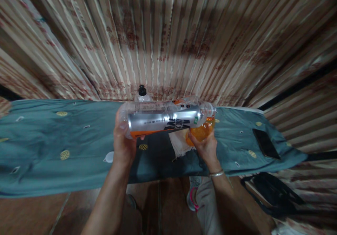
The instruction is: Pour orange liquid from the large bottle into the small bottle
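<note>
My left hand (124,136) is wrapped round the base of a large clear bottle (163,117) with a silver and orange label. The bottle lies nearly level in the air, its neck pointing right. My right hand (206,145) grips a smaller bottle (201,131) of orange liquid, whose top is beside the large bottle's mouth. Whether the two mouths touch is hard to tell. Beneath the smaller bottle a white cloth or paper (180,143) lies on the green tablecloth (86,133).
A black-capped bottle (142,93) stands behind the large one. A white lid (108,157) lies near the front edge. On the right is a dark phone (265,143). A black bag (273,193) sits below at right. A pleated curtain (163,42) hangs behind.
</note>
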`<state>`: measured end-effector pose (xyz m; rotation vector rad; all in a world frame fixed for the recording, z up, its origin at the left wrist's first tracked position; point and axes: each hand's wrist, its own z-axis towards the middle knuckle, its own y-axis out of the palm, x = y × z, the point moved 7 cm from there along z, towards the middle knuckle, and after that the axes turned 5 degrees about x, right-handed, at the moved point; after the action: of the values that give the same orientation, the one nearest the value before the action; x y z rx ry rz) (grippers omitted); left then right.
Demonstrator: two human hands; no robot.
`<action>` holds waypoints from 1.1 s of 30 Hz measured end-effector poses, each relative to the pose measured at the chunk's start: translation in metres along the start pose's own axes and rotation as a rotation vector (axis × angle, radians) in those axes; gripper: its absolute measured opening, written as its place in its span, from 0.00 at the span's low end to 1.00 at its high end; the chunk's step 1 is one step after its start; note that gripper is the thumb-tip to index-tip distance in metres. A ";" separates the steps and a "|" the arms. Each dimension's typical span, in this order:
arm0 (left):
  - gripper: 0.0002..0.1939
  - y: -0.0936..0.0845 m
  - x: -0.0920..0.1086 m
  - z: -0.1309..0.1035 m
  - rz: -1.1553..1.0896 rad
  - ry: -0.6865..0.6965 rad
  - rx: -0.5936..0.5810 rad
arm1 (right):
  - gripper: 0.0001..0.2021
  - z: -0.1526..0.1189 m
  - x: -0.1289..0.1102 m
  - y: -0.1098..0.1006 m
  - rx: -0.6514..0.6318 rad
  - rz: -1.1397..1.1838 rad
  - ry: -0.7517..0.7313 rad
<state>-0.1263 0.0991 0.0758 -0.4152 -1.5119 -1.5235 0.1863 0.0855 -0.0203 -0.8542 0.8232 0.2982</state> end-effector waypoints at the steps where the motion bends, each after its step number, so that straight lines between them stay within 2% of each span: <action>1: 0.24 -0.001 0.000 0.000 0.005 -0.006 0.010 | 0.46 0.000 0.000 0.000 0.003 0.000 -0.002; 15: 0.22 -0.003 -0.002 0.000 -0.002 0.011 -0.006 | 0.46 0.000 -0.003 -0.001 0.027 -0.021 -0.044; 18: 0.21 -0.001 0.000 0.000 0.009 0.024 -0.025 | 0.45 0.000 -0.003 -0.001 0.027 -0.021 -0.040; 25: 0.22 -0.002 -0.002 -0.001 0.014 -0.012 0.014 | 0.46 0.001 -0.004 -0.001 0.008 0.000 -0.040; 33: 0.19 0.000 0.001 -0.001 0.043 0.013 -0.020 | 0.44 0.000 -0.002 -0.002 0.016 -0.016 -0.021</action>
<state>-0.1264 0.0981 0.0760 -0.4462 -1.4699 -1.5058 0.1858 0.0846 -0.0175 -0.8414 0.7979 0.2854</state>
